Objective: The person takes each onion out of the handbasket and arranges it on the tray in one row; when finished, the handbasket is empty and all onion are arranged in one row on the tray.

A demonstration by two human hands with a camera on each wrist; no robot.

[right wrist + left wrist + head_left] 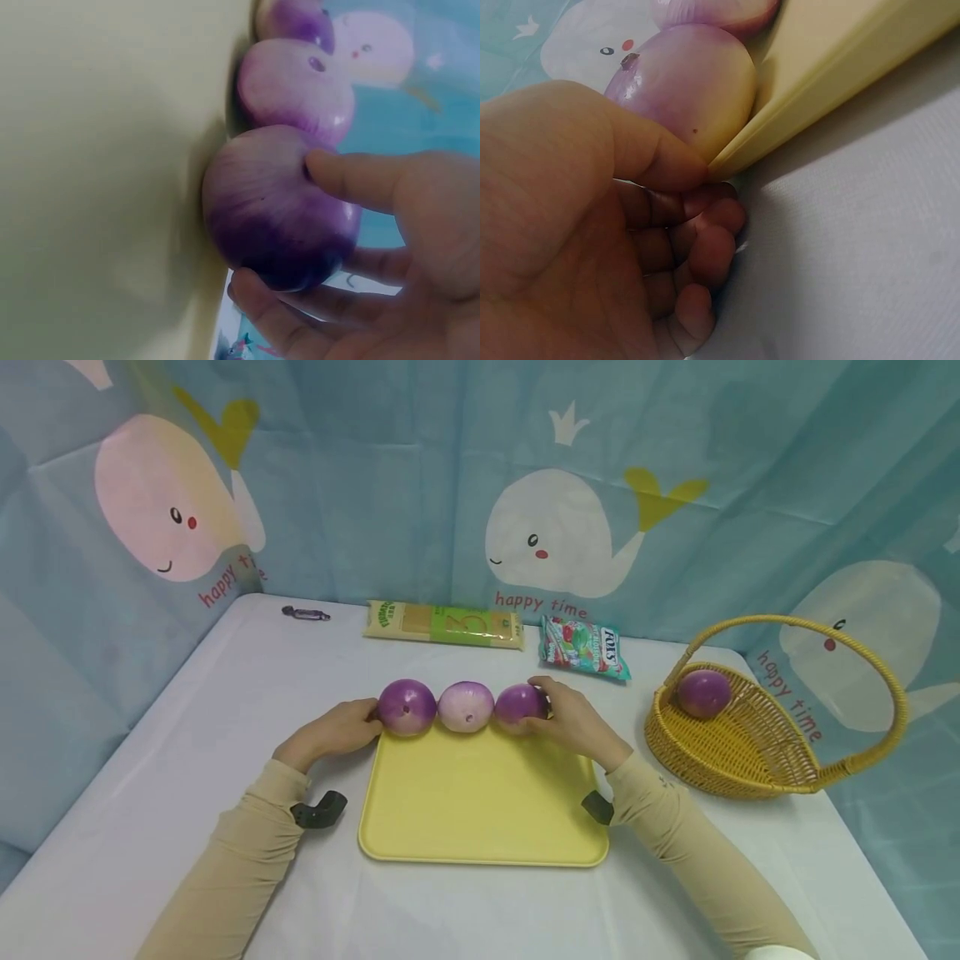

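Note:
Three red onions stand in a row along the far edge of a yellow tray (pixel 483 797): a dark left one (pixel 407 707), a paler middle one (pixel 466 707) and a right one (pixel 519 707). My left hand (pixel 341 729) is at the tray's far left corner, beside the left onion; in the left wrist view its thumb and curled fingers pinch the tray's corner. With thumb and fingers spread round it, my right hand (pixel 390 247) grips the right onion (pixel 277 210). Neighbouring onions touch each other.
To the right stands a yellow wicker basket (pixel 675 762) with a tall handle and another red onion (pixel 704 693) inside. Along the back lie a wrapped candy (pixel 306 613), a long noodle packet (pixel 444 624) and a teal FOX'S bag (pixel 584 647). A whale-print curtain (pixel 390 485) hangs behind.

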